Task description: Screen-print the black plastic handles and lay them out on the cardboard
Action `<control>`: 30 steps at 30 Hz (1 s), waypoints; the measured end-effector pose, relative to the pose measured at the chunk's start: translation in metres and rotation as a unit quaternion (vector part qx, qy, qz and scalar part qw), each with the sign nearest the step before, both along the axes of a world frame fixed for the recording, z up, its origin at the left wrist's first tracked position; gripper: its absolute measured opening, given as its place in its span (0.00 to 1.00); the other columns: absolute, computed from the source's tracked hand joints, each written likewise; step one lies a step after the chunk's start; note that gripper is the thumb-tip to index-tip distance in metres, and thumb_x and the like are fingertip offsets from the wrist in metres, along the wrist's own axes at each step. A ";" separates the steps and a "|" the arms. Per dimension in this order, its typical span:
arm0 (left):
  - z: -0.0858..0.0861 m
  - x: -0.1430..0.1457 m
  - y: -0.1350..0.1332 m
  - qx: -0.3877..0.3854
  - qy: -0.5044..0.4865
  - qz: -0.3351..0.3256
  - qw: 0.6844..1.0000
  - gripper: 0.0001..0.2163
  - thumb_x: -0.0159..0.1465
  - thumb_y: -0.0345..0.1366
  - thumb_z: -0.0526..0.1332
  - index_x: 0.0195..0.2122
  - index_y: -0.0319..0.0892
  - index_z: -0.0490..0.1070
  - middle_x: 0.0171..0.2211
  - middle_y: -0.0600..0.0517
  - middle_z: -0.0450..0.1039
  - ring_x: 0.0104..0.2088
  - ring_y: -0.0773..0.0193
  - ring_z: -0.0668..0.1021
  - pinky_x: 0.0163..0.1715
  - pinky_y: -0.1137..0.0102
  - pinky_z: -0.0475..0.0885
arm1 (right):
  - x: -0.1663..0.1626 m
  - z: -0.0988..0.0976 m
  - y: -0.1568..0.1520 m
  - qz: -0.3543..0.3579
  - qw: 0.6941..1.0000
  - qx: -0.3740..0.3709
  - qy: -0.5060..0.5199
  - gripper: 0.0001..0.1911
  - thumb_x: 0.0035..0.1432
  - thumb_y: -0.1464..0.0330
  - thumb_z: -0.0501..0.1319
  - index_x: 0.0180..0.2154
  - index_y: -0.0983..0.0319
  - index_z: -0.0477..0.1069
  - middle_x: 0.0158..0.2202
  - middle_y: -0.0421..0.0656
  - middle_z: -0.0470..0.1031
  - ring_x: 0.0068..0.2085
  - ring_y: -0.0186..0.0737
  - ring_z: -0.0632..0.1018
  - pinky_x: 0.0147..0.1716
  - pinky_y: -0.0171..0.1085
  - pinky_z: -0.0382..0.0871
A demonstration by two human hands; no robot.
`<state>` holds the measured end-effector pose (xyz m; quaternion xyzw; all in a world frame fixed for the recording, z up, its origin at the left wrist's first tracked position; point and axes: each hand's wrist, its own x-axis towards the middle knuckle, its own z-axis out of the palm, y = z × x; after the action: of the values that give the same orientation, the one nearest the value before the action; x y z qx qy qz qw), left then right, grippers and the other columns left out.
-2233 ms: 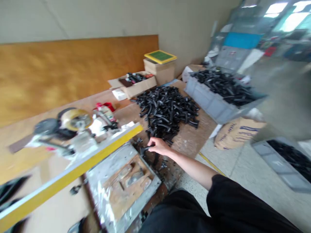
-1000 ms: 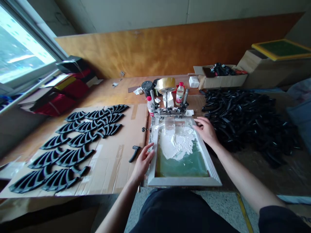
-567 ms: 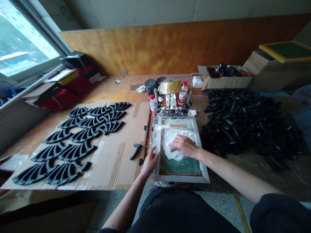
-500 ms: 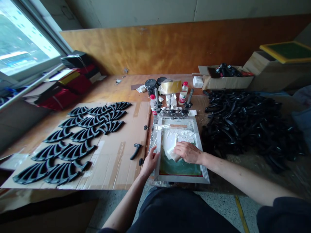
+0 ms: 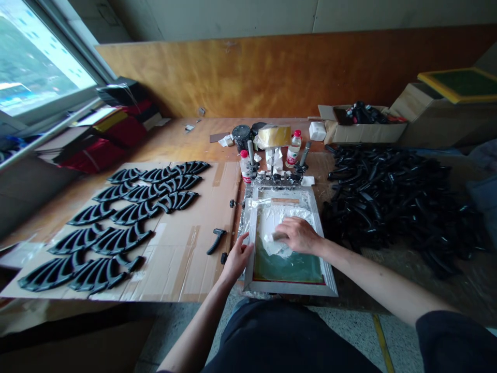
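Observation:
A silk-screen frame (image 5: 330,274) with an aluminium border and green mesh lies in front of me, clamped at its far end. White ink (image 5: 272,217) covers much of the mesh's upper half. Over the ink, my right hand (image 5: 301,235) is closed round a small squeegee (image 5: 278,236), mostly hidden by the fingers and smeared white. My left hand (image 5: 238,256) grips the frame's left border, thumb against the metal and some fingertips out of sight. One black curved handle (image 5: 216,241) lies alone on the cardboard, left of that hand.
Black handles (image 5: 128,212) lie in overlapping rows on a cardboard sheet (image 5: 182,233) to the left. A big heap of black handles (image 5: 384,197) covers the right side. Behind the hinge clamps (image 5: 275,177) stand red-capped bottles (image 5: 294,149) and a dark tin (image 5: 241,137). Cartons (image 5: 365,129) stand far right.
My right hand has moved slightly away from me with the squeegee, whose angle has changed. The frame's near end is tilted or shifted slightly; my left hand stays at its left border.

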<state>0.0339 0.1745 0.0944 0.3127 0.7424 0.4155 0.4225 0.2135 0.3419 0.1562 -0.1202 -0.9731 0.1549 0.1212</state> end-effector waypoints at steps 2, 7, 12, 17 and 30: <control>0.013 -0.001 -0.001 0.014 -0.019 0.000 1.000 0.31 0.60 0.53 0.58 0.61 0.44 0.59 0.23 0.58 0.65 0.22 0.69 0.66 0.23 0.75 0.58 | -0.020 0.016 0.020 -0.074 0.997 -0.006 0.024 0.14 0.55 0.66 0.65 0.45 0.56 0.74 0.36 0.43 0.77 0.39 0.43 0.75 0.39 0.39 0.65; 0.075 -0.005 0.004 0.079 -0.088 0.036 0.992 0.25 0.60 0.54 0.58 0.52 0.43 0.69 0.26 0.54 0.69 0.23 0.69 0.67 0.21 0.75 0.60 | -0.007 0.051 0.093 -0.248 0.962 -0.035 0.109 0.19 0.61 0.59 0.58 0.52 0.55 0.70 0.33 0.42 0.78 0.33 0.41 0.76 0.36 0.39 0.67; 0.140 -0.010 0.048 0.270 -0.120 0.073 0.952 0.21 0.62 0.53 0.56 0.46 0.42 0.71 0.35 0.50 0.73 0.31 0.66 0.74 0.28 0.74 0.70 | 0.062 0.024 0.121 -0.416 0.895 -0.087 0.137 0.17 0.64 0.60 0.50 0.38 0.61 0.74 0.27 0.43 0.75 0.31 0.44 0.75 0.34 0.41 0.68; 0.143 -0.004 0.083 0.326 -0.147 0.123 0.926 0.25 0.64 0.53 0.53 0.55 0.41 0.64 0.38 0.48 0.74 0.37 0.62 0.77 0.33 0.69 0.74 | 0.050 -0.049 0.045 -0.261 0.961 -0.093 0.009 0.14 0.58 0.57 0.60 0.32 0.61 0.73 0.36 0.46 0.75 0.40 0.45 0.74 0.41 0.42 0.68; 0.006 0.014 -0.002 -0.039 -0.034 0.047 0.998 0.23 0.63 0.58 0.48 0.40 0.42 0.66 0.37 0.46 0.75 0.32 0.61 0.78 0.26 0.70 0.71 | 0.052 -0.052 -0.040 -0.198 0.976 -0.076 0.046 0.08 0.63 0.75 0.53 0.38 0.60 0.69 0.39 0.45 0.74 0.44 0.42 0.72 0.45 0.39 0.65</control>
<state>0.0482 0.1727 0.1006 0.2465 0.7568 0.4165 0.4394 0.2650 0.3019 0.1044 -0.3119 -0.9088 0.2065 0.1849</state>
